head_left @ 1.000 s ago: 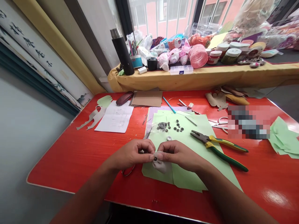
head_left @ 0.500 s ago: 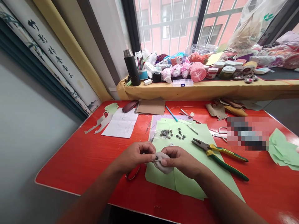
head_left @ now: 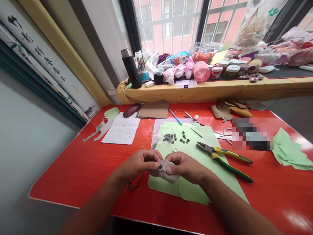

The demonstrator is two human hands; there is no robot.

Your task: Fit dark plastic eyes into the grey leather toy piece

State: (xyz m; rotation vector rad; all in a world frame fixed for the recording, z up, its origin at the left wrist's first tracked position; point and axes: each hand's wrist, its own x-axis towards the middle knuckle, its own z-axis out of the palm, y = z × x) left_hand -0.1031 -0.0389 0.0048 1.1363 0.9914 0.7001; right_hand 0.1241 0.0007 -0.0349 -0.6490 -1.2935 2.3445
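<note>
A small whitish cloth piece is held up between my two hands, above the green paper. A tiny dark snap button sits on its left side. My left hand is closed, its thumb and fingers pinching the cloth's left edge beside the button. With the thumb pressed on top, my right hand grips the cloth from the right. Beyond the hands lie several loose dark snap buttons, more in a clear bag, and a silvery round piece.
Pliers with green and yellow handles lie to the right, near white-handled scissors. A second pair of scissors is partly hidden by my left arm. Paper sheets lie at left on the red table.
The view has shifted slightly, so the scene sits a little further left. Both hands keep hold of the cloth, and its button now sits closer to my left thumb.
</note>
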